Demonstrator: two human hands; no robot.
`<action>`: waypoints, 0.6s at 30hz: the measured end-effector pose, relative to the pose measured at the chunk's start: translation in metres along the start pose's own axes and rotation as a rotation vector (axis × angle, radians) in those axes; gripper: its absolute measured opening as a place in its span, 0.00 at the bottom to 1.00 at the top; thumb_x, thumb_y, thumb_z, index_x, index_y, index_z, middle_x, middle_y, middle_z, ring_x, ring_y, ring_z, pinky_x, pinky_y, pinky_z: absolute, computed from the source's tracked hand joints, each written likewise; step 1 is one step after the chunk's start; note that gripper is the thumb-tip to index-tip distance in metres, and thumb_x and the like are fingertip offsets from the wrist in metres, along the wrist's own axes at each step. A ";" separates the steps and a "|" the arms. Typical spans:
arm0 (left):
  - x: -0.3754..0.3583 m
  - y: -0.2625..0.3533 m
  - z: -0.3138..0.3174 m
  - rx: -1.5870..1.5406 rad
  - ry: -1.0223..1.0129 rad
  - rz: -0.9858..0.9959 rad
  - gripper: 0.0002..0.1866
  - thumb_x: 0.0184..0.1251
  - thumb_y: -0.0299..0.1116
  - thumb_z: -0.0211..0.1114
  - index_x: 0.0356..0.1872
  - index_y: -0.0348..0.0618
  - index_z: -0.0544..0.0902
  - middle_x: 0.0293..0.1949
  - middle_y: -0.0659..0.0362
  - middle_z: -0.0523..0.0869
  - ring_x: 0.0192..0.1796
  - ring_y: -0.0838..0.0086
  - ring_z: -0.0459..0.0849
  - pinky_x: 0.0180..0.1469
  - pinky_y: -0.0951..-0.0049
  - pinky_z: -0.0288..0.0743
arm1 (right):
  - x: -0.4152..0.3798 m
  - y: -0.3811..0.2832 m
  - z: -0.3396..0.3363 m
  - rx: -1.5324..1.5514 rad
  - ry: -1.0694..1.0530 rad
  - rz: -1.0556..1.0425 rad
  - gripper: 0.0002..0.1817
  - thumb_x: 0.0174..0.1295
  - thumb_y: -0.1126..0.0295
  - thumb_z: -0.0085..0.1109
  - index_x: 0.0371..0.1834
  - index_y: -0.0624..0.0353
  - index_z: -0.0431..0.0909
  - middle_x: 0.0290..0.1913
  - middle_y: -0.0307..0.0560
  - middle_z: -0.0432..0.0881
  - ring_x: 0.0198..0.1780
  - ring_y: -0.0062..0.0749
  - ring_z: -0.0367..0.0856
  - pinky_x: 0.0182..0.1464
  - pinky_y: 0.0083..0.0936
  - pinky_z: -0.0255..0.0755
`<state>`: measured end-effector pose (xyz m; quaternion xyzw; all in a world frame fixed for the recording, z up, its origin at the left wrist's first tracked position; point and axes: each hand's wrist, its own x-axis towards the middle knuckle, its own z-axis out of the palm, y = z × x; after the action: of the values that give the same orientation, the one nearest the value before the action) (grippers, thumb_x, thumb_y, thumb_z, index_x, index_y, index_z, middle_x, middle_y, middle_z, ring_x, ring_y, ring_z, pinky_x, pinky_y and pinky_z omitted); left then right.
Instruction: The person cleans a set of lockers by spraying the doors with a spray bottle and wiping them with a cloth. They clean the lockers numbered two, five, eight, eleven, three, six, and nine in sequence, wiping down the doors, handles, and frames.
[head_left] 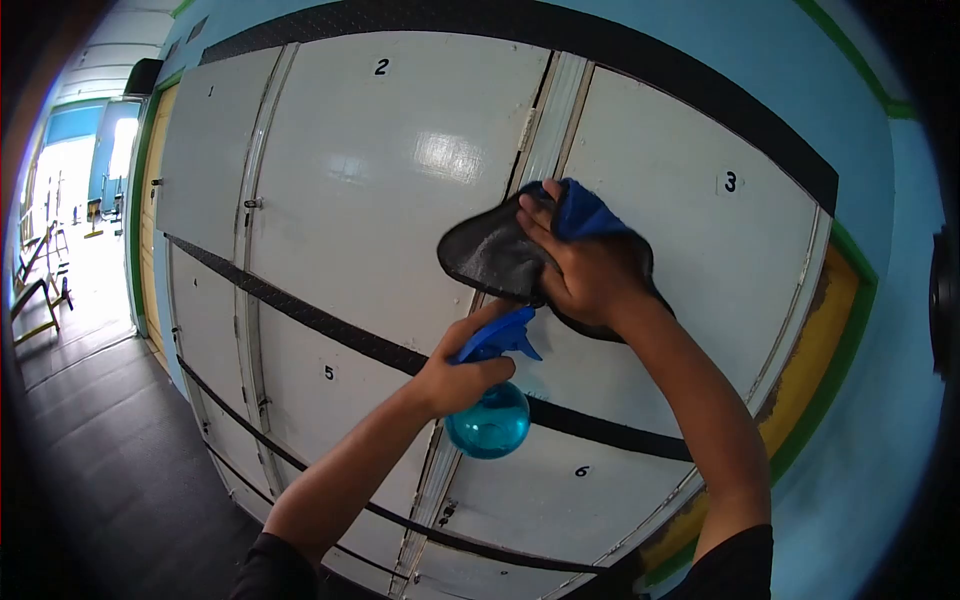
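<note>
My left hand (pixel 455 375) is wrapped round the neck of a spray bottle (pixel 488 422) with a blue trigger head and a clear round body of blue-green liquid. Just above and to the right, my right hand (pixel 590 270) grips a cloth (pixel 490 250), dark grey on one face and blue on the other. The cloth lies against the white locker doors, across the strip between door 2 (pixel 390 150) and door 3 (pixel 700 190). Part of the cloth hides behind my right hand and wrist. The spray head is close to the cloth's lower edge.
Below are door 5 (pixel 330 420) and door 6 (pixel 570 500), with dark strips between rows. Small latches (pixel 252 204) stick out at door edges. A blue wall (pixel 850 400) stands at the right. At the left, a dark floor (pixel 100 450) leads to a bright doorway.
</note>
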<state>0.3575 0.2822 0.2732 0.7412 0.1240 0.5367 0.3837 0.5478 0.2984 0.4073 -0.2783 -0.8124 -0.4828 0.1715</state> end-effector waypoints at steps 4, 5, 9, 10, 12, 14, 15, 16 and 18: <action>-0.012 0.013 -0.008 0.238 0.069 0.026 0.39 0.59 0.24 0.61 0.77 0.49 0.68 0.57 0.50 0.79 0.54 0.70 0.80 0.62 0.67 0.74 | -0.013 0.028 -0.014 -0.176 0.156 -0.012 0.37 0.59 0.67 0.57 0.74 0.66 0.66 0.76 0.53 0.68 0.79 0.51 0.60 0.80 0.44 0.54; -0.014 0.019 -0.009 0.241 0.068 0.028 0.39 0.59 0.24 0.61 0.77 0.49 0.68 0.57 0.50 0.79 0.54 0.70 0.80 0.62 0.67 0.74 | -0.019 0.040 -0.022 -0.216 0.196 0.052 0.38 0.59 0.67 0.57 0.75 0.66 0.64 0.76 0.55 0.67 0.79 0.52 0.60 0.80 0.44 0.54; 0.004 0.083 -0.015 0.247 0.399 -0.242 0.27 0.61 0.28 0.65 0.65 0.43 0.79 0.50 0.54 0.84 0.51 0.70 0.82 0.59 0.69 0.76 | -0.041 0.096 -0.056 -0.092 0.417 0.404 0.38 0.64 0.71 0.52 0.80 0.63 0.57 0.80 0.59 0.60 0.80 0.54 0.57 0.79 0.44 0.56; 0.019 0.078 -0.024 0.291 0.356 -0.096 0.24 0.62 0.29 0.65 0.61 0.41 0.81 0.47 0.54 0.85 0.48 0.70 0.83 0.57 0.68 0.77 | -0.047 0.107 -0.069 -0.265 0.456 0.436 0.34 0.67 0.71 0.49 0.79 0.60 0.60 0.80 0.56 0.60 0.81 0.51 0.57 0.79 0.42 0.56; 0.045 0.078 -0.035 0.330 0.316 0.047 0.20 0.63 0.30 0.64 0.57 0.40 0.83 0.45 0.55 0.86 0.45 0.69 0.84 0.55 0.68 0.78 | -0.067 0.142 -0.078 -0.449 0.512 0.509 0.30 0.69 0.69 0.46 0.76 0.61 0.65 0.79 0.54 0.62 0.80 0.50 0.57 0.80 0.44 0.53; 0.070 0.084 -0.034 0.451 0.354 0.066 0.17 0.64 0.32 0.64 0.52 0.39 0.84 0.41 0.55 0.87 0.41 0.70 0.84 0.51 0.67 0.78 | -0.084 0.161 -0.080 -0.479 0.522 0.540 0.29 0.70 0.68 0.46 0.75 0.62 0.66 0.79 0.54 0.63 0.80 0.50 0.58 0.80 0.45 0.52; 0.078 0.089 -0.034 0.450 0.357 0.062 0.17 0.64 0.32 0.64 0.52 0.39 0.84 0.41 0.55 0.87 0.41 0.70 0.84 0.51 0.67 0.78 | -0.091 0.163 -0.082 -0.473 0.510 0.573 0.29 0.70 0.68 0.46 0.74 0.63 0.67 0.78 0.55 0.64 0.80 0.51 0.58 0.80 0.47 0.51; 0.085 0.093 -0.033 0.484 0.369 0.020 0.17 0.63 0.32 0.64 0.52 0.39 0.84 0.42 0.55 0.86 0.42 0.71 0.84 0.50 0.67 0.78 | -0.098 0.165 -0.083 -0.467 0.498 0.606 0.29 0.71 0.67 0.46 0.74 0.64 0.67 0.78 0.56 0.64 0.80 0.52 0.58 0.80 0.48 0.50; 0.092 0.094 -0.028 0.520 0.377 -0.021 0.17 0.63 0.33 0.64 0.52 0.39 0.84 0.43 0.54 0.86 0.43 0.71 0.83 0.50 0.67 0.78 | -0.112 0.169 -0.078 -0.478 0.470 0.634 0.28 0.71 0.66 0.45 0.73 0.66 0.67 0.77 0.58 0.65 0.80 0.53 0.59 0.80 0.49 0.51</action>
<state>0.3469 0.2859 0.4071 0.7006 0.3333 0.6111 0.1572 0.7407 0.2619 0.4997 -0.4278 -0.4922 -0.6302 0.4215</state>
